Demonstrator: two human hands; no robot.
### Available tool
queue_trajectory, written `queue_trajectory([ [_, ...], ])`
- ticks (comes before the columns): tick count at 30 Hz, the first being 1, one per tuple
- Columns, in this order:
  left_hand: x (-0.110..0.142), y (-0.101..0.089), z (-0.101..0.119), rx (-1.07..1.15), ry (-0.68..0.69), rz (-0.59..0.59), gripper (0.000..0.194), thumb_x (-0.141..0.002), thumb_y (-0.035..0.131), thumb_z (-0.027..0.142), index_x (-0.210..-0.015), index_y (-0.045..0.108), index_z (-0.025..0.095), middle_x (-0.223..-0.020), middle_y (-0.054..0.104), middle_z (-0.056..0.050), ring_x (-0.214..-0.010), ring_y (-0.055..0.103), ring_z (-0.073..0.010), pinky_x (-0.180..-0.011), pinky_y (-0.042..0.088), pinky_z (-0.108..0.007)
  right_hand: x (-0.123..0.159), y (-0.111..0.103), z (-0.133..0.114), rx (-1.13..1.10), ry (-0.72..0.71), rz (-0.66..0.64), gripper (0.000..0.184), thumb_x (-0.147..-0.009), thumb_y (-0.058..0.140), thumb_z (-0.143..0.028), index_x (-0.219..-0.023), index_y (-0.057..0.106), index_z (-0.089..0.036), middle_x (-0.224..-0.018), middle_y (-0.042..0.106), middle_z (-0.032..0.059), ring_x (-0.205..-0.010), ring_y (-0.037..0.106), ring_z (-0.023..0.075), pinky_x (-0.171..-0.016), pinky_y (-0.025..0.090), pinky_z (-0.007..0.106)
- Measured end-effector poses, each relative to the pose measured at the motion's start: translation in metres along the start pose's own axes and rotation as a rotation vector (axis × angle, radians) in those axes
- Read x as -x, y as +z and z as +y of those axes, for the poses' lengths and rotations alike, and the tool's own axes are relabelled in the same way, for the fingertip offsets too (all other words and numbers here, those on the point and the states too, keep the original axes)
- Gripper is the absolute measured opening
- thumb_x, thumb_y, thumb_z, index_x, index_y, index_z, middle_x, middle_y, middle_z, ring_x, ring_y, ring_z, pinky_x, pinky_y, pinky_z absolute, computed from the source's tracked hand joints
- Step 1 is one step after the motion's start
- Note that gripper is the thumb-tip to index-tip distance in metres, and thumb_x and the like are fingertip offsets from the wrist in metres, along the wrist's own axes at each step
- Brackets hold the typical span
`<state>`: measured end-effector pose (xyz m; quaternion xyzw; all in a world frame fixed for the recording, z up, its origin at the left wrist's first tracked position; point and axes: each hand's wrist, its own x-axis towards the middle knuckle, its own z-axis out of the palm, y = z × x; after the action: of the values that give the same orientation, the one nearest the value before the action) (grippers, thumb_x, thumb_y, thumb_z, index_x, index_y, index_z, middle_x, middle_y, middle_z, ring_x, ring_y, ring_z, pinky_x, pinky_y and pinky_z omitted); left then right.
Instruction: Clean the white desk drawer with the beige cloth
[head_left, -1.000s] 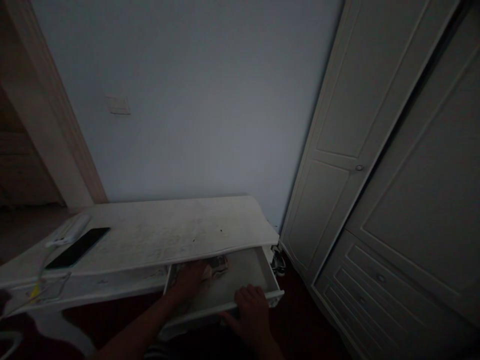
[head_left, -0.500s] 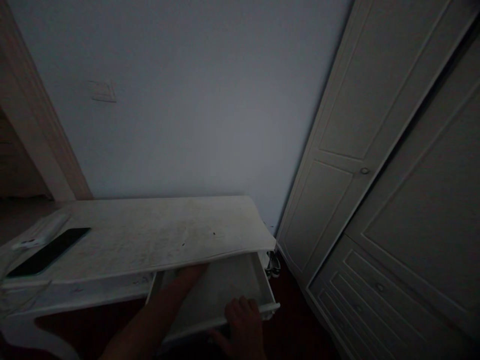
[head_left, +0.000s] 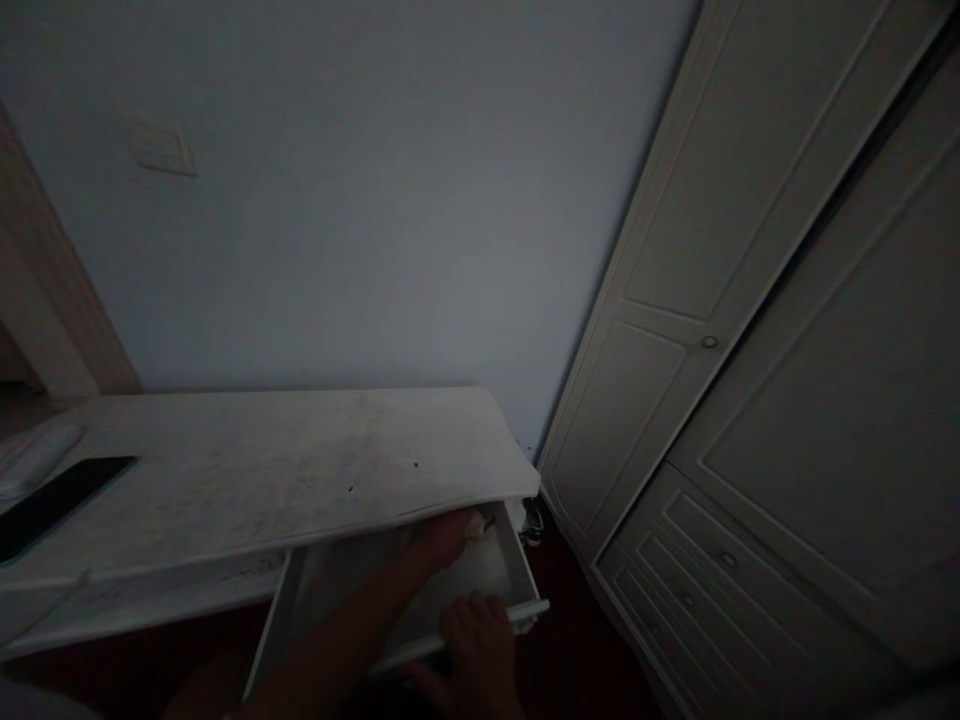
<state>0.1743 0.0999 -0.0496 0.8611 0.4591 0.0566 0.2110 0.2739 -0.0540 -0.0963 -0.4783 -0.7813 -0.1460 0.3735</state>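
Observation:
A white drawer (head_left: pixel 495 565) is pulled out from under the right end of a white dressing table (head_left: pixel 315 440). My left hand (head_left: pixel 442 540) reaches into it, fingers closed around a small pale, crumpled thing (head_left: pixel 475 527) whose kind I cannot make out in the dim light. A small dark bit shows beside that thing. Over the drawer's front edge, the fingers of my right hand (head_left: pixel 476 625) are curled from the outside, with the thumb lower down.
A dark phone (head_left: pixel 60 505) lies on the tabletop at the left, beside a white object (head_left: pixel 37 455). White wardrobe doors (head_left: pixel 652 390) and drawers stand at the right. A shoe (head_left: pixel 532 522) is on the dark red floor between table and wardrobe.
My left hand has come out from under the tabletop and moved right inside the drawer, now with the pale thing in its fingers. My right hand stays on the drawer front.

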Motion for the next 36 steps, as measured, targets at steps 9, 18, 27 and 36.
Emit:
queue_trajectory([
  [9, 0.085, 0.007, -0.028, -0.189, 0.250, -0.066, 0.054, -0.089, 0.063, 0.039, -0.141, 0.056, 0.029, -0.154, 0.049, -0.014, -0.145, 0.039, -0.0396, -0.117, 0.036, -0.059, -0.006, -0.009, -0.003, -0.057, 0.027, -0.051, 0.053, -0.087, 0.062, -0.078, -0.096, 0.064, -0.026, -0.088, 0.070, 0.0035, -0.088, 0.061, 0.0262, -0.087, 0.038, 0.041],
  [18, 0.150, -0.033, -0.075, -0.285, -0.080, -0.269, 0.084, -0.075, 0.067, 0.029, -0.155, 0.042, 0.034, -0.167, 0.033, -0.013, -0.149, 0.034, -0.0440, -0.107, 0.044, -0.065, -0.010, -0.011, -0.003, -0.007, 0.011, -0.064, 0.053, -0.088, 0.062, -0.075, -0.086, 0.063, -0.023, -0.082, 0.067, 0.0040, -0.084, 0.058, 0.0242, -0.080, 0.034, 0.039],
  [27, 0.126, -0.022, -0.091, -0.273, -0.208, -0.004, 0.074, -0.086, 0.048, 0.014, -0.158, 0.036, 0.023, -0.165, 0.040, -0.014, -0.151, 0.037, -0.0333, -0.123, 0.029, -0.053, -0.009, -0.010, -0.002, 0.019, -0.015, -0.074, 0.052, -0.092, 0.059, -0.074, -0.081, 0.057, -0.023, -0.079, 0.066, 0.0031, -0.081, 0.056, 0.0240, -0.078, 0.032, 0.040],
  [36, 0.130, -0.046, -0.052, 0.115, 0.101, -0.293, 0.038, -0.076, 0.066, 0.034, -0.113, 0.072, 0.025, -0.119, 0.075, -0.001, -0.108, 0.068, -0.0251, -0.099, 0.052, -0.032, -0.009, -0.012, -0.001, -0.026, -0.013, -0.066, 0.050, -0.094, 0.055, -0.074, -0.095, 0.062, -0.024, -0.090, 0.071, 0.0045, -0.088, 0.059, 0.0265, -0.083, 0.033, 0.041],
])
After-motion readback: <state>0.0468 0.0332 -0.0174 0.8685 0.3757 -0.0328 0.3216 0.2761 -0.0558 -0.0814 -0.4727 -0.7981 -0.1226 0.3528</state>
